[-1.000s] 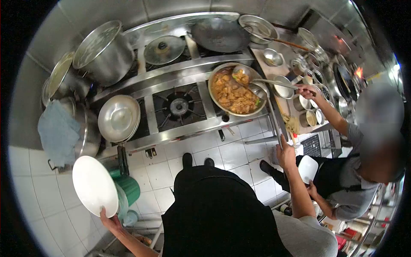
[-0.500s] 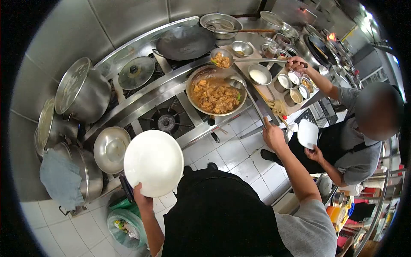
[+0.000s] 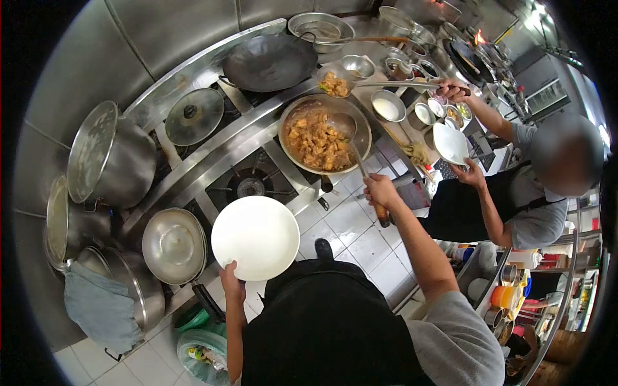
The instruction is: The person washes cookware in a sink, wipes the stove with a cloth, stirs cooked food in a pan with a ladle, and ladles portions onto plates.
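Observation:
My left hand (image 3: pixel 233 282) grips the rim of a round white plate (image 3: pixel 255 238), which has nothing on it. In my right hand (image 3: pixel 382 193) is the handle of a ladle (image 3: pixel 358 153); its bowl dips into a wok (image 3: pixel 362 125) of brown, saucy stewed pieces (image 3: pixel 315 138). A co-worker's hand (image 3: pixel 456 91) holds a second ladle (image 3: pixel 412 84) filled with the same food, just beyond the wok's rim. The co-worker's other hand (image 3: pixel 470 174) carries a white square dish (image 3: pixel 450 144).
A bare burner (image 3: pixel 250 186) lies left of the wok. Behind are a dark wok (image 3: pixel 269 62) and a glass lid (image 3: pixel 194 116). Stacked pans (image 3: pixel 172 248) and large pots (image 3: pixel 119 157) stand left. Sauce bowls (image 3: pixel 388 105) sit right; a lined bin (image 3: pixel 203 354) is below.
The plate in my left hand has moved right, nearer the wok. My right hand and ladle have shifted left, the ladle bowl reaching into the food. The co-worker's square dish has risen toward the counter.

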{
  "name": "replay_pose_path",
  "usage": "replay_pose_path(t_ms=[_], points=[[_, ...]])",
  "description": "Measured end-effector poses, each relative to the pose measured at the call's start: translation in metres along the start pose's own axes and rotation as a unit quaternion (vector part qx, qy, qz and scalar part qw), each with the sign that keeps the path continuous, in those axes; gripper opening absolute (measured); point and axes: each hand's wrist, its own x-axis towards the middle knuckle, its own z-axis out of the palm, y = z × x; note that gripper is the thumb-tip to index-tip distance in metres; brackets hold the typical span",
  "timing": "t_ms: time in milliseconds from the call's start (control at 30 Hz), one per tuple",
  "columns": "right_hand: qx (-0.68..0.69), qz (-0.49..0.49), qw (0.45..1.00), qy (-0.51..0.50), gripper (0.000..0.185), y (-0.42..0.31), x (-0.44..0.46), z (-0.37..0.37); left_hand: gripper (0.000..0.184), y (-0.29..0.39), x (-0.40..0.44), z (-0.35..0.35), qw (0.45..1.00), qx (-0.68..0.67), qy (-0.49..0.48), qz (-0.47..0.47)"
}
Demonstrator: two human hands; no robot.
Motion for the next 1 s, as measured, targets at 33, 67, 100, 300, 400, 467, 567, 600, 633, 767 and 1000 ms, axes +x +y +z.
replay_pose_path(t_ms=[33,67,100,300,400,467,567,600,633,767,1000], points=[[-0.034,-0.004,0.999,0.005,0.026,-0.013,-0.008,-0.002,0.057,0.006,0.003,0.002,1.0,-0.001,-0.009,0.013],[-0.11,-0.031,0.993,0.025,0.025,-0.012,-0.012,0.006,0.057,0.012,0.006,0.005,0.999,-0.001,-0.02,0.025],[-0.156,-0.06,0.986,0.022,0.026,-0.008,-0.015,0.018,0.056,0.016,0.009,0.008,0.999,-0.002,-0.032,0.036],[0.045,0.026,0.996,-0.069,0.028,-0.02,-0.01,0.006,0.058,0.038,0.021,0.024,0.997,0.033,-0.063,0.042],[0.063,0.028,0.994,-0.081,0.024,-0.018,-0.01,0.018,0.06,0.032,0.039,0.026,0.997,0.041,-0.055,0.039],[0.161,0.054,0.979,-0.114,0.019,-0.01,0.006,0.003,0.06,0.028,0.049,0.024,0.997,0.026,-0.06,0.047],[0.176,0.046,0.977,-0.112,0.018,-0.009,0.003,0.025,0.059,0.031,0.053,0.037,0.995,0.015,-0.086,0.054],[0.217,0.061,0.963,-0.145,0.013,-0.005,0.008,0.017,0.058,0.034,0.054,0.041,0.994,0.008,-0.096,0.056],[0.285,0.088,0.937,-0.184,0.011,-0.002,0.01,0.006,0.057,0.037,0.056,0.046,0.993,0.0,-0.107,0.058],[0.432,0.131,0.852,-0.266,0.01,0.002,0.006,-0.017,0.06,0.049,0.067,0.059,0.992,0.025,-0.117,0.047],[0.445,0.126,0.856,-0.232,0.009,-0.025,-0.035,-0.041,0.059,0.061,0.118,0.121,0.987,0.02,-0.141,0.078]])
